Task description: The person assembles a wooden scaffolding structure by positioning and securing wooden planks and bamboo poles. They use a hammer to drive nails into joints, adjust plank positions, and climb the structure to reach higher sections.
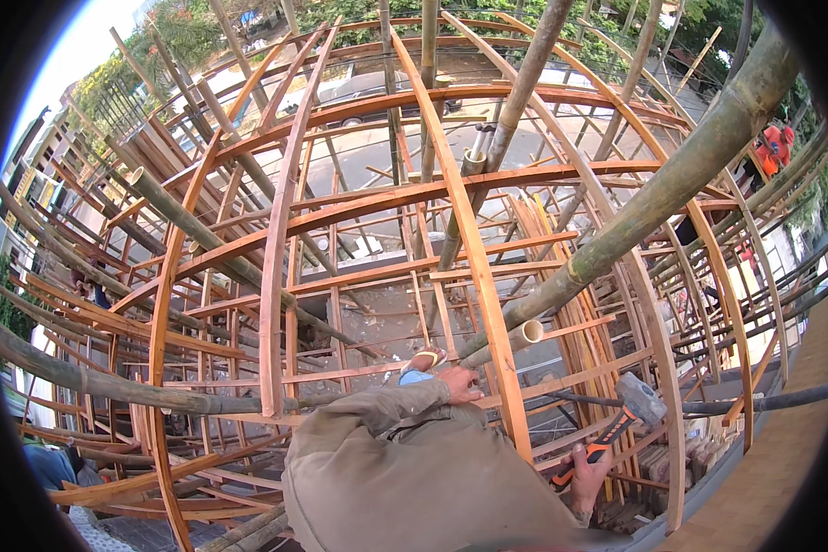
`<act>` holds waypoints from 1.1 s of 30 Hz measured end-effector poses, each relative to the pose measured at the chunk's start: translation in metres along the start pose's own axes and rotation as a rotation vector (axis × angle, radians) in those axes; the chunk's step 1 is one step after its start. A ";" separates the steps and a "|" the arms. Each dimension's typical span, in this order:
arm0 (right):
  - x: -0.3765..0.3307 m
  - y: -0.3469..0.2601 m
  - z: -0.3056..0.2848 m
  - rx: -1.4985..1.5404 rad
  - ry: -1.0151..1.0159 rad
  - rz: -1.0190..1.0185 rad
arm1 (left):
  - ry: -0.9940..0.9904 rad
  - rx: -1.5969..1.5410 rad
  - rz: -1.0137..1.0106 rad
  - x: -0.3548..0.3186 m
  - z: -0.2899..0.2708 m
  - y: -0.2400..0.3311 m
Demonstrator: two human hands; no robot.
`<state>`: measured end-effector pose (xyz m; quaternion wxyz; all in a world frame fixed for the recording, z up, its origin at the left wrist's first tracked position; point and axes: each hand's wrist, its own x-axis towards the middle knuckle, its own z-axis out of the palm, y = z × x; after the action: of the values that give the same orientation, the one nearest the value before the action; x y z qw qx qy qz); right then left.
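My right hand (589,480) is closed around the orange-and-black handle of a hammer (643,401), its heavy grey head pointing up and away to the right. A pale wooden post (651,340) stands just behind the head. My left hand (460,384) is out in front of my long brown sleeve, its fingers curled beside a wooden beam (481,276) and the cut end of a bamboo pole (526,333). What those fingers grip, if anything, is hidden. Beyond that hand shows a sandalled foot (425,359) with blue cloth near it.
Reddish timber beams cross all around in an open frame, with the ground far below. A thick bamboo pole (658,207) slants across the right. A tan board surface (805,432) lies at the lower right. Another person in red (775,147) is at the far right.
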<state>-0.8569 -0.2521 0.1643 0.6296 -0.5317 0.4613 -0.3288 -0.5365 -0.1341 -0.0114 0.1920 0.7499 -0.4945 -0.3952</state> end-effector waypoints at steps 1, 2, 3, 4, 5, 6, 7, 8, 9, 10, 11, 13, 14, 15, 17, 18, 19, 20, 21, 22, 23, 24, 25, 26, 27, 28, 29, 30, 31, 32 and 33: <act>0.008 0.001 0.003 -0.066 -0.006 0.077 | -0.062 -0.018 -0.053 -0.001 0.005 -0.013; 0.011 0.000 0.004 -0.104 -0.080 0.093 | -0.124 -0.038 -0.108 -0.002 0.011 -0.026; 0.014 0.004 0.009 -0.121 -0.115 0.148 | -0.202 -0.062 -0.181 -0.004 0.016 -0.037; 0.015 0.004 0.011 -0.113 -0.149 0.206 | -0.191 -0.107 -0.171 -0.006 0.021 -0.047; 0.016 0.009 0.018 -0.126 -0.161 0.213 | -0.199 -0.157 -0.173 -0.008 0.026 -0.054; 0.015 0.011 0.022 -0.149 -0.163 0.209 | -0.227 -0.211 -0.186 -0.010 0.032 -0.058; 0.015 0.015 0.027 -0.160 -0.180 0.228 | -0.195 -0.235 -0.185 -0.013 0.035 -0.062; 0.015 0.016 0.031 -0.157 -0.203 0.262 | -0.130 -0.234 -0.194 -0.015 0.037 -0.063; 0.016 0.017 0.034 -0.187 -0.214 0.222 | -0.083 -0.235 -0.205 -0.019 0.039 -0.064; 0.018 0.017 0.038 -0.208 -0.230 0.194 | -0.034 -0.229 -0.227 -0.022 0.041 -0.063; 0.019 0.015 0.040 -0.216 -0.258 0.164 | 0.000 -0.273 -0.210 -0.024 0.042 -0.063; 0.024 0.012 0.044 -0.259 -0.248 0.122 | 0.137 -0.308 -0.255 -0.028 0.043 -0.062; 0.027 0.010 0.047 -0.234 -0.269 0.084 | 0.243 -0.299 -0.301 -0.029 0.042 -0.063; 0.029 0.009 0.049 -0.295 -0.247 0.079 | 0.343 -0.287 -0.343 -0.030 0.042 -0.063; 0.033 0.009 0.055 -0.344 -0.201 0.044 | 0.491 -0.262 -0.419 -0.032 0.039 -0.063; 0.035 0.010 0.059 -0.340 -0.221 -0.034 | 0.547 -0.246 -0.479 -0.033 0.037 -0.062; 0.038 0.011 0.062 -0.323 -0.213 -0.099 | 0.512 -0.289 -0.533 -0.035 0.036 -0.060; 0.040 0.013 0.065 -0.322 -0.219 -0.094 | 0.507 -0.292 -0.521 -0.037 0.034 -0.058; 0.044 0.014 0.067 -0.274 -0.243 -0.094 | 0.482 -0.292 -0.534 -0.039 0.034 -0.057; 0.048 0.014 0.069 -0.265 -0.250 -0.063 | 0.434 -0.284 -0.561 -0.042 0.034 -0.057; 0.052 0.015 0.070 -0.222 -0.273 0.004 | 0.424 -0.277 -0.570 -0.044 0.035 -0.059; 0.057 0.016 0.070 -0.315 -0.286 -0.006 | 0.396 -0.257 -0.590 -0.047 0.035 -0.063; 0.061 0.017 0.071 -0.415 -0.294 -0.014 | 0.405 -0.251 -0.613 -0.050 0.037 -0.070; 0.066 0.018 0.071 -0.387 -0.330 0.014 | 0.437 -0.233 -0.634 -0.054 0.039 -0.080; 0.071 0.021 0.073 -0.354 -0.323 0.057 | 0.439 -0.281 -0.659 -0.059 0.042 -0.093; 0.075 0.025 0.075 -0.318 -0.330 0.140 | 0.465 -0.306 -0.692 -0.062 0.045 -0.108; 0.082 0.030 0.077 -0.307 -0.295 0.108 | 0.471 -0.311 -0.687 -0.066 0.049 -0.123; 0.090 0.038 0.080 -0.295 -0.277 0.122 | 0.483 -0.309 -0.695 -0.073 0.055 -0.137; 0.098 0.046 0.082 -0.249 -0.287 0.143 | 0.480 -0.298 -0.731 -0.080 0.062 -0.150; 0.106 0.056 0.085 -0.296 -0.248 0.132 | 0.459 -0.342 -0.750 -0.086 0.069 -0.160; 0.116 0.067 0.087 -0.308 -0.235 0.124 | 0.425 -0.376 -0.793 -0.091 0.074 -0.169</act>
<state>-0.7392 -0.3103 0.0734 0.6092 -0.6273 0.4611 -0.1506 -0.5125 0.0288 -0.1350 0.2555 0.8970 -0.0408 -0.3583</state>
